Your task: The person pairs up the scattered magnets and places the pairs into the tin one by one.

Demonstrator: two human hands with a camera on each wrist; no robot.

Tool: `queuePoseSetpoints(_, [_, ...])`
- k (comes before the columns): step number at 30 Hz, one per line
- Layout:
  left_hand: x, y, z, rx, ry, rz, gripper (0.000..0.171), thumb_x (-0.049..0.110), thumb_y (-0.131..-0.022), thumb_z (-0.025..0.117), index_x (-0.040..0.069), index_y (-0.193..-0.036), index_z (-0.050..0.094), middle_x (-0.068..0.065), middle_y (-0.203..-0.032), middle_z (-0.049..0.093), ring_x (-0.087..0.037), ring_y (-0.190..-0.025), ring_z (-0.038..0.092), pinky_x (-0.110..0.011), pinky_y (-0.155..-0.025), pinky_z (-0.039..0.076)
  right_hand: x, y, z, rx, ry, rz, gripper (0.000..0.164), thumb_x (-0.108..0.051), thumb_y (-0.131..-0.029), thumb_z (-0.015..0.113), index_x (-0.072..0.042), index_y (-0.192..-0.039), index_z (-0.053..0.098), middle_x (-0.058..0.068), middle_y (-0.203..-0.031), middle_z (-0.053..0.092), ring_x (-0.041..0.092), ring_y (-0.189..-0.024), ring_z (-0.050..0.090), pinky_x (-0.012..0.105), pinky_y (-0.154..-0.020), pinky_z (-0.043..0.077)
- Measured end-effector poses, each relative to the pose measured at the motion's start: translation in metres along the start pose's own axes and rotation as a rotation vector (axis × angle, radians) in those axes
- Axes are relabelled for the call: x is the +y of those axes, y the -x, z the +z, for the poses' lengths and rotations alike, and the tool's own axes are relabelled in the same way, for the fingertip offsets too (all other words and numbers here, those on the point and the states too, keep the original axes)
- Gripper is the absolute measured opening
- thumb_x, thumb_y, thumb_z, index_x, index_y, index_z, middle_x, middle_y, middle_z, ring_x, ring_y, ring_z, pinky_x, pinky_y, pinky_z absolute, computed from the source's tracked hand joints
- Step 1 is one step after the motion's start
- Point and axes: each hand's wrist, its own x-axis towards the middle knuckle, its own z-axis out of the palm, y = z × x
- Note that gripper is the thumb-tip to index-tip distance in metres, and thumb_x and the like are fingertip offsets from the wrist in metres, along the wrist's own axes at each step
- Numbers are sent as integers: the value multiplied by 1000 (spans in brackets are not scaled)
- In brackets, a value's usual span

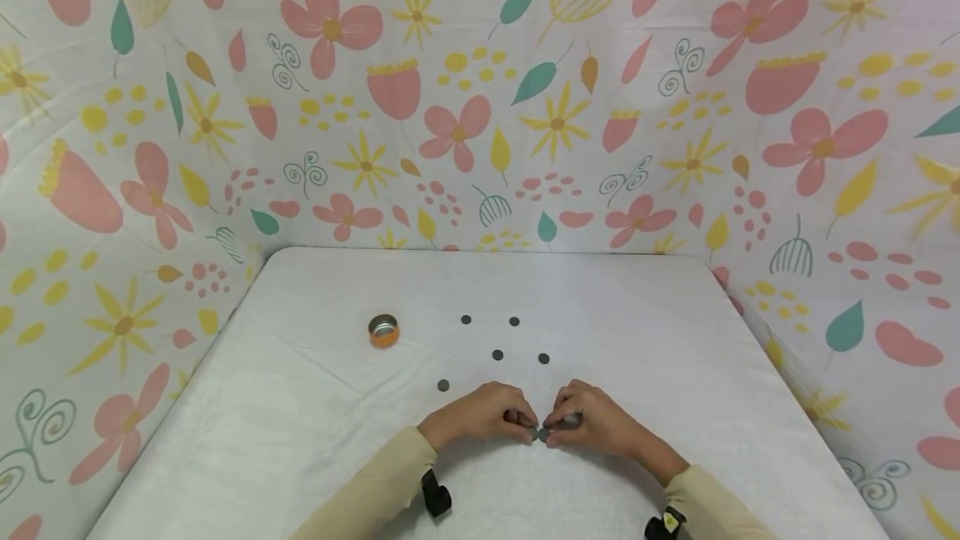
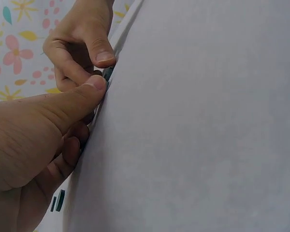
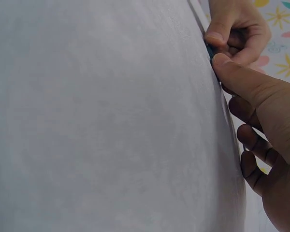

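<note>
My left hand (image 1: 487,412) and right hand (image 1: 597,423) meet low over the white table, fingertips almost together. Between thumb and fingers the left pinches a small dark grey disc (image 1: 533,433). A matching disc (image 1: 543,435) is pinched by the right, edge against edge with the first in the head view. From the left wrist view, both thumbs press from the near side, and fingers partly cover the discs. Several similar discs lie flat beyond the hands, one of them (image 1: 443,386) just past the left hand and another (image 1: 543,358) ahead of the right.
An open round tin (image 1: 383,339) with an orange outside and shiny inside stands at the left on the white tablecloth (image 1: 315,290). Floral fabric (image 1: 457,132) walls in the back and both sides of the table. Black wrist cameras are strapped over beige sleeves (image 1: 375,482).
</note>
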Motion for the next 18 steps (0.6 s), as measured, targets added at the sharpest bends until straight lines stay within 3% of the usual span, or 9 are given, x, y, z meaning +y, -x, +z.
queuePoseSetpoints(7, [-2,5,-1,20,32,-4,23,24,-88,83,14,-109,80,14,-91,67,10,-79,57,-9,-72,49,-2,-2,-1,1,3,10,19,-33,-79,90,-22,-93,84,-16,-89,68,4,-83,56,23,-72,50])
queuePoseSetpoints(11, [-3,14,-5,69,82,-23,25,29,-93,78,15,-114,78,15,-94,68,9,-81,59,-11,-73,51,-4,-3,-1,-5,15,33,22,-37,-77,90,-23,-94,84,-16,-89,68,2,-85,56,23,-74,49])
queuePoseSetpoints(15, [-5,30,-21,187,160,-58,33,33,-96,74,13,-123,74,10,-101,71,4,-87,63,-17,-78,54,-6,-3,-1,-4,37,55,27,-41,-77,90,-23,-95,83,-18,-90,67,2,-86,56,24,-75,49])
queuePoseSetpoints(18, [-12,46,-39,339,184,-87,36,33,-96,74,13,-126,72,2,-109,73,-4,-95,66,-24,-83,55,-9,-2,-1,5,52,70,29,-42,-77,89,-22,-97,83,-18,-91,67,2,-87,55,24,-76,49])
